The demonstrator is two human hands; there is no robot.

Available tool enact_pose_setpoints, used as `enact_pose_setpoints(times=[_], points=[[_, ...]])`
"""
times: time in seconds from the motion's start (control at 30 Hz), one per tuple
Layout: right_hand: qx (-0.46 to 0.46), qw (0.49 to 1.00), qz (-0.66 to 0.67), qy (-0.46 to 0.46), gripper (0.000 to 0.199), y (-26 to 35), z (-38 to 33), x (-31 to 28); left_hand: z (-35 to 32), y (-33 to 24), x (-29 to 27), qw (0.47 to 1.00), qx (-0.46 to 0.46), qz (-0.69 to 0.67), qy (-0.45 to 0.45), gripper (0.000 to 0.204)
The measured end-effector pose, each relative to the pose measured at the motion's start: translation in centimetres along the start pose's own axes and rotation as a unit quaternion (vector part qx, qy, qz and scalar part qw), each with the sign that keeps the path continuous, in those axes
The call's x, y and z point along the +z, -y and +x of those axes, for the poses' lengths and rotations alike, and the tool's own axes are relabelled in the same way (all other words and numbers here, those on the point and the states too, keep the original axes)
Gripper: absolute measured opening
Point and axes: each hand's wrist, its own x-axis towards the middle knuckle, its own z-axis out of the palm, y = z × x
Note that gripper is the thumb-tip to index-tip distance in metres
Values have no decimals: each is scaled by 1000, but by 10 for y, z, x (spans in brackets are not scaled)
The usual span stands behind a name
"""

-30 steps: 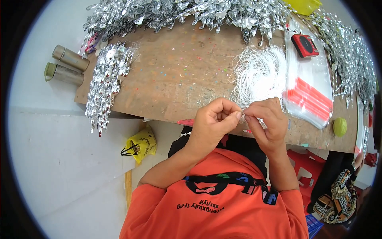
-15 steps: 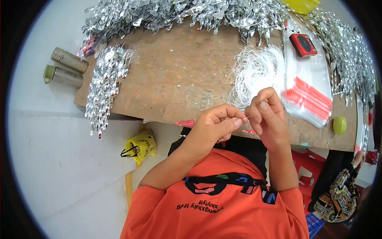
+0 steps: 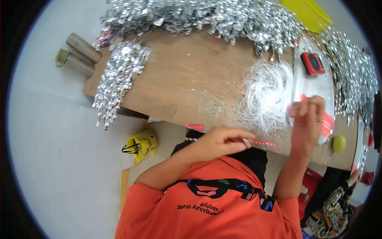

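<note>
My left hand (image 3: 223, 142) is low over the table's front edge, fingers curled with the thumb near them. What it pinches, if anything, is too small to make out. Beside its fingertips lies a narrow red strip with white spots (image 3: 264, 143) along the edge. My right hand (image 3: 307, 125) is raised at the right, above the clear plastic bags (image 3: 327, 126) with red bands. Motion smears its fingers, so a grip cannot be seen. Between and beyond the hands sits a loose heap of white thread (image 3: 266, 93).
Silver sequin strands (image 3: 191, 18) line the far side; another bunch (image 3: 119, 79) hangs over the table's left end. A red-and-black device (image 3: 312, 63) and a green round object (image 3: 339, 144) are at right. Two metal flasks (image 3: 81, 59) and a yellow bag (image 3: 143, 145) stand left. Another person's patterned clothing (image 3: 332, 213) shows lower right.
My hands were together with a fine white thread at their fingertips. Now they are apart: the right has swung out to the right, the left has dropped slightly nearer. The view has shifted.
</note>
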Motion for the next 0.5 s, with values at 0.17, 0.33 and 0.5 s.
enact_pose_setpoints(times=[0.17,0.33,0.5], points=[[-11,999,-37,-37,11,0,11,-35,-15,9,-14,990,-68,88,-87,26],[57,981,-183,6,14,-23,-9,-28,-49,-41,-108,654,125,525,-530,16],[77,976,-197,51,13,-25,-14,-23,-108,-70,-213,430,60,628,-646,18]])
